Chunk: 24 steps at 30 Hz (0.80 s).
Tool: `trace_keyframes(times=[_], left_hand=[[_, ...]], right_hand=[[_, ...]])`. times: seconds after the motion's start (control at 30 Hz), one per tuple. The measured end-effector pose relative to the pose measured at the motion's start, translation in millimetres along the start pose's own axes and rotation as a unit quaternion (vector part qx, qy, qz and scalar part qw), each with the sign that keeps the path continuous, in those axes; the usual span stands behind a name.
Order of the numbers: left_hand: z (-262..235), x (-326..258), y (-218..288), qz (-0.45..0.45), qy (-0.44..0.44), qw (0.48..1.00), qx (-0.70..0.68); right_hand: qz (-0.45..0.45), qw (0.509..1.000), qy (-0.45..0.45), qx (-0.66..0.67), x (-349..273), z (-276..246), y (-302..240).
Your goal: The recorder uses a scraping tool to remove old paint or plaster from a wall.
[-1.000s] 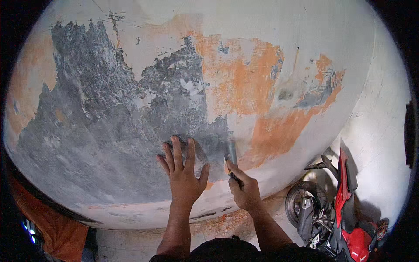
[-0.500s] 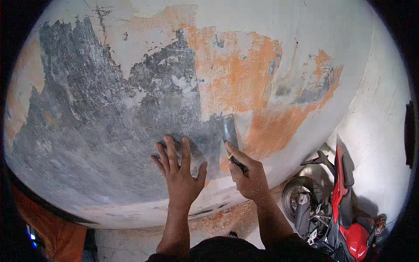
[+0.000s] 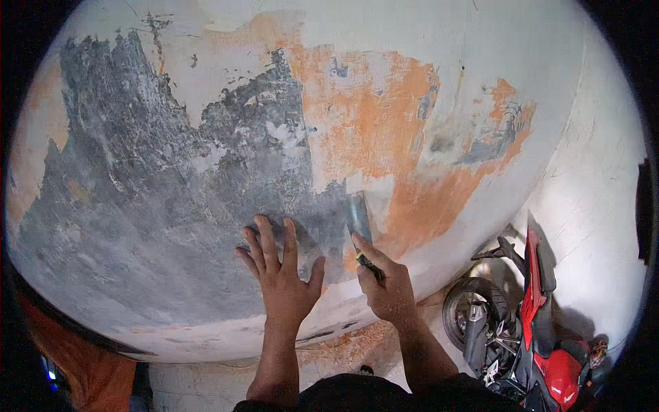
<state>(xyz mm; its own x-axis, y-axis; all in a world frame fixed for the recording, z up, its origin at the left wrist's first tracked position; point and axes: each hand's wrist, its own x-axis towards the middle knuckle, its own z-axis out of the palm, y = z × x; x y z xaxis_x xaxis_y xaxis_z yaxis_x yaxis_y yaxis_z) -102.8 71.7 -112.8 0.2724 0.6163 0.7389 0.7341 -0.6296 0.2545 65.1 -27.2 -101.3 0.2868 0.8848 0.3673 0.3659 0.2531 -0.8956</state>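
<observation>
Before me stands a wall (image 3: 171,247) with patches of grey, orange and whitish coating, flaked at their edges. My right hand (image 3: 388,285) is closed round the dark handle, marked with yellow, of a scraper (image 3: 358,220). Its wide metal blade points up the wall and lies against the surface, where the grey patch meets a pale strip beside the orange one (image 3: 419,206). My left hand (image 3: 283,275) is spread out on the grey area, left of the scraper, fingers apart and holding nothing. Pale specks dust my right wrist.
A red and black motorcycle (image 3: 532,302) stands at the lower right, beside a pale wall (image 3: 590,206). Orange cloth (image 3: 89,364) hangs at the lower left. Orange and pale crumbs (image 3: 357,347) lie on the floor below the wall.
My right hand and the scraper have moved slightly down the wall. My left hand stays spread in nearly the same place.
</observation>
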Motion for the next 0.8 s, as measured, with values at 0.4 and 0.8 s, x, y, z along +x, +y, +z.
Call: trace_keyframes(times=[0.4, 0.8], left_hand=[[-7, -6, -9, 0.002, -0.036, 0.999, 0.01], [-4, -2, -5, 0.009, -0.03, 0.999, 0.012]], right_hand=[[-0.006, 1.0, -0.028, 0.008, 21, 11, -39], [-0.027, 0.999, -0.015, 0.038, 16, 2, -44]])
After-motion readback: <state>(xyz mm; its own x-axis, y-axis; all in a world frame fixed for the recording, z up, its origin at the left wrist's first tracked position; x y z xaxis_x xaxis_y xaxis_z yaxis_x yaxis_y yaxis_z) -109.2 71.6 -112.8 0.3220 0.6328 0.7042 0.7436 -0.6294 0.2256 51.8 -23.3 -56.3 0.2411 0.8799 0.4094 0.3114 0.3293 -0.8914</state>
